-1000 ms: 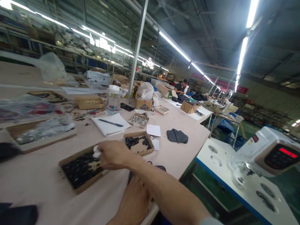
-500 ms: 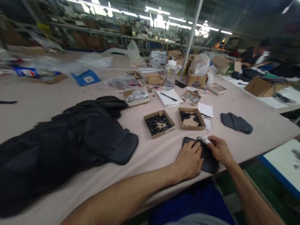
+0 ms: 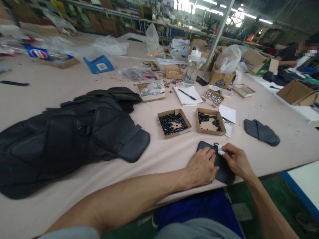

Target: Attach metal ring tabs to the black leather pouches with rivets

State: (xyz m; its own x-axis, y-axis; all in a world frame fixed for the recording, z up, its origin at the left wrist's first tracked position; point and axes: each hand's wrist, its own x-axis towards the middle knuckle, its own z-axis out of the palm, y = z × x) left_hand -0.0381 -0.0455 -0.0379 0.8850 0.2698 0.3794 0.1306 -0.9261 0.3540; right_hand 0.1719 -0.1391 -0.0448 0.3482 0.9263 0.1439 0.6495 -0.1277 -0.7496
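A dark, rounded flat pad (image 3: 225, 171) lies at the table's front edge. My left hand (image 3: 202, 166) presses on it with the fingers stretched out. Near the pad's top end sits a small black ring (image 3: 216, 144) on a short strap. Beside the ring, my right hand (image 3: 236, 160) pinches a small white piece (image 3: 220, 150) against the pad; its material is too small to make out. Just beyond are two cardboard trays of small black parts, the left tray (image 3: 178, 134) and the right tray (image 3: 211, 132).
A heap of black padded pieces (image 3: 69, 132) covers the table's left side. Another dark pad (image 3: 261, 132) lies to the right. Farther back are a notepad with a pen (image 3: 186, 94), a water bottle (image 3: 191, 68) and a tray of metal parts (image 3: 213, 98). A person (image 3: 286, 56) works at the far right.
My view has tilted down and turned a little left. Both hands stay on the pad, with the right still pinching the white piece by the ring.
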